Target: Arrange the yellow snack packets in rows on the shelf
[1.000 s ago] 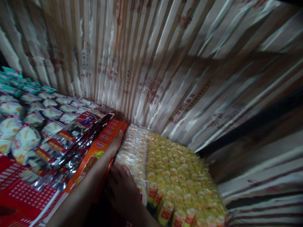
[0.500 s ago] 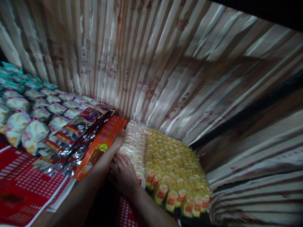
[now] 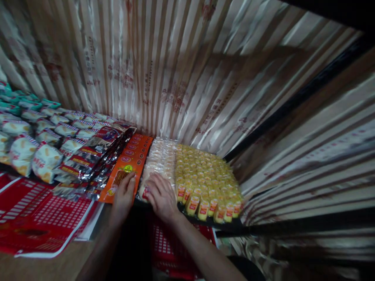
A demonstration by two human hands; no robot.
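My left hand lies flat, fingers out, on the near end of an orange snack box. To its right, my right hand rests with fingers spread on the near end of a row of pale clear-wrapped snack packs. Right of that row stand several rows of small yellow packs with red labels. A narrow dark gap separates the orange box from the pale packs, between my two hands.
Silver and red foil bags lie left of the orange box, then white puffy snack bags and teal packs. Red patterned sheets cover the shelf front. A striped foil backing surrounds everything.
My left hand has drawn back from deep in the gap beside the orange box to its near end. My right hand came forward too. The view has pulled back.
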